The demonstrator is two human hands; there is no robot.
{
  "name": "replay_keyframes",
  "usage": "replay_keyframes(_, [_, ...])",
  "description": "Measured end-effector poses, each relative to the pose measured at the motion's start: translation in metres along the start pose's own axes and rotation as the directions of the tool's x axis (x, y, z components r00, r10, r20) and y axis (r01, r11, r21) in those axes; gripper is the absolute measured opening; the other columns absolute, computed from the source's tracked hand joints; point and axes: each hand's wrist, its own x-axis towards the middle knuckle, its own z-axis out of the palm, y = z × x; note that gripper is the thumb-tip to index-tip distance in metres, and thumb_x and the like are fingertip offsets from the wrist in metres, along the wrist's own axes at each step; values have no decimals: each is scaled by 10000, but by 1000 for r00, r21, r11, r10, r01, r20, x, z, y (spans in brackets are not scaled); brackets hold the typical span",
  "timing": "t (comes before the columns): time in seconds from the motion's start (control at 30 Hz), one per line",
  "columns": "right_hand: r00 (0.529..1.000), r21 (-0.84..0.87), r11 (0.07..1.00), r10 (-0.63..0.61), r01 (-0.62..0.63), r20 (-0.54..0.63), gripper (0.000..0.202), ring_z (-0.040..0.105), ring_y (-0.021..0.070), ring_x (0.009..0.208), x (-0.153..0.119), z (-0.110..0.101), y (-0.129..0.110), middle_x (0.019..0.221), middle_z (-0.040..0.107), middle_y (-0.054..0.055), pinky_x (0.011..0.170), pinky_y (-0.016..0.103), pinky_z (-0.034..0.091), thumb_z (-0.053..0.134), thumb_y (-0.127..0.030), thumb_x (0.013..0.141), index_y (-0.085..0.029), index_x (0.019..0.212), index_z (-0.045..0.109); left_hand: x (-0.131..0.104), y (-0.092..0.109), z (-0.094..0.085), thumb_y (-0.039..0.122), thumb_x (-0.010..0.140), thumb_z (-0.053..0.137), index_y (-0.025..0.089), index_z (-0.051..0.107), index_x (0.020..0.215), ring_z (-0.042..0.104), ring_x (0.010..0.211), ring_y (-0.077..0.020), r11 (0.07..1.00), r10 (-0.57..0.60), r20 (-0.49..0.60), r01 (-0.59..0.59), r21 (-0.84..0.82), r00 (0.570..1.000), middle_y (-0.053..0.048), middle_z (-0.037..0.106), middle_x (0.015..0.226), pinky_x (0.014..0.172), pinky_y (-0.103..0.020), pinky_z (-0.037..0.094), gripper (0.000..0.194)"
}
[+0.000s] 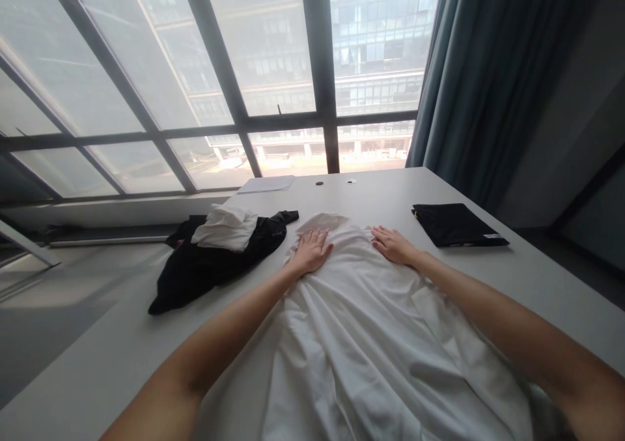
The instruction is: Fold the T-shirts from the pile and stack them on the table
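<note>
A rumpled white cloth garment (361, 311) lies lengthwise over the white table (375, 193), running from the middle of the tabletop toward me. On its far left part rests my left hand (311, 251), palm down with the fingers stretched out. My right hand (393, 244) lies flat at the far right edge of the same cloth, fingers extended. Neither hand is closed around the fabric. Folds and creases run down the cloth between my forearms, and its near end goes out of view at the bottom. The garment's exact kind cannot be made out.
Left of the cloth lies a black garment (215, 271) with a bunched white cloth (226, 227) on it. A folded black garment (459, 225) sits at the right. White paper (266, 184) lies at the far edge, before the windows; a blue-grey curtain (469, 89) hangs at right.
</note>
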Motion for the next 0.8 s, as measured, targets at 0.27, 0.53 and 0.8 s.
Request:
replay_keyframes(0.27, [913, -75, 921, 364, -382, -184, 646, 275, 428, 1497, -55, 23, 33, 1589, 359, 281, 1199, 655, 140, 385, -459, 1023, -37, 1509, 435, -41, -40, -7, 490, 1051, 330, 100, 402, 1546, 271, 1507, -397, 987, -138, -83, 144, 69, 987, -211, 354, 1611, 1205, -549, 242, 634])
replay_keyframes(0.53, [979, -40, 995, 81, -90, -190, 537, 301, 305, 1509, -30, 1, 17, 1606, 389, 179, 1228, 476, 241, 370, -343, 1017, -105, 1481, 498, -13, -6, -7, 327, 1022, 385, 131, 551, 1435, 344, 1488, -268, 989, 145, -148, -143, 23, 978, -131, 462, 1562, 1242, -430, 242, 486])
replay_keyframes(0.8, [979, -69, 981, 176, -184, -107, 638, 195, 323, 1547, -39, 23, -1, 1667, 242, 185, 1231, 527, 189, 373, -404, 1025, -127, 1596, 307, -11, -1, 4, 457, 1051, 367, 254, 402, 1568, 222, 1545, -311, 980, 198, 24, -199, 32, 980, -75, 312, 1657, 1242, -533, 184, 557])
